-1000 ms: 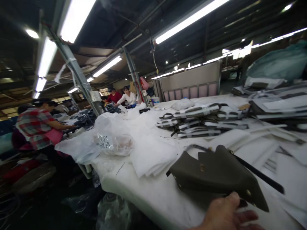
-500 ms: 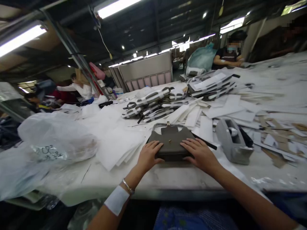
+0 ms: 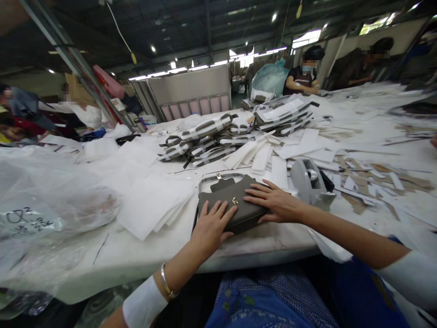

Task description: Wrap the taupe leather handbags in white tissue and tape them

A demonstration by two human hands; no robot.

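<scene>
A dark grey-brown handbag (image 3: 239,193) lies on the white-covered table in front of me, its gold clasp facing up. A strap tab with a gold fitting extends from its far side. My left hand (image 3: 211,223) rests on the near left part of the bag with fingers spread. Across its right part lies my right hand (image 3: 273,200), fingers stretched out and flat. Both palms touch the bag without wrapping round it. The bag's underside is hidden.
Beyond the bag is a pile of wrapped bags (image 3: 205,139). White sheets (image 3: 157,200) and a plastic bag (image 3: 54,196) lie to the left. A grey tape dispenser (image 3: 307,182) and cardboard strips (image 3: 375,177) lie to the right. A masked person (image 3: 303,77) sits across the table.
The handbag has turned, its right end now farther away than its left. My hands have moved with it, and the view has shifted to the right.
</scene>
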